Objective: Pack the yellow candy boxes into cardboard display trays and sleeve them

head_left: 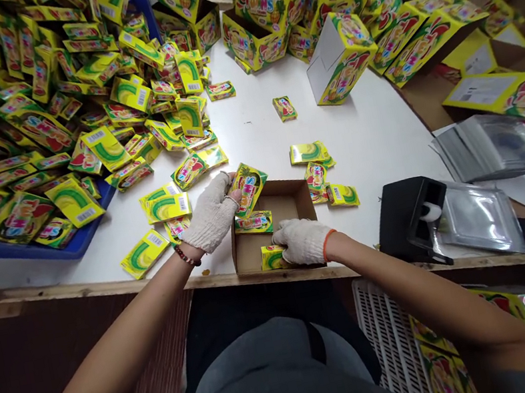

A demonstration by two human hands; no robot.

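My left hand (215,213), in a white knit glove with bare fingertips, grips a yellow-green candy box (249,188) marked "TWINS" above the left side of an open brown cardboard box (301,200). Inside the cardboard box, my gloved right hand (301,241) has its fingers closed on a small yellow candy box (272,257) near the front wall. Another small candy box (254,223) lies in the cardboard box under my left hand's one. Loose candy boxes (167,206) lie on the white table just left of my left hand.
A blue bin (69,249) heaped with candy boxes stands at left. Large printed cartons (258,28) line the back. At right are a black tape dispenser (412,221) and clear plastic sleeves (492,146). Several small boxes (316,177) lie right of the cardboard box.
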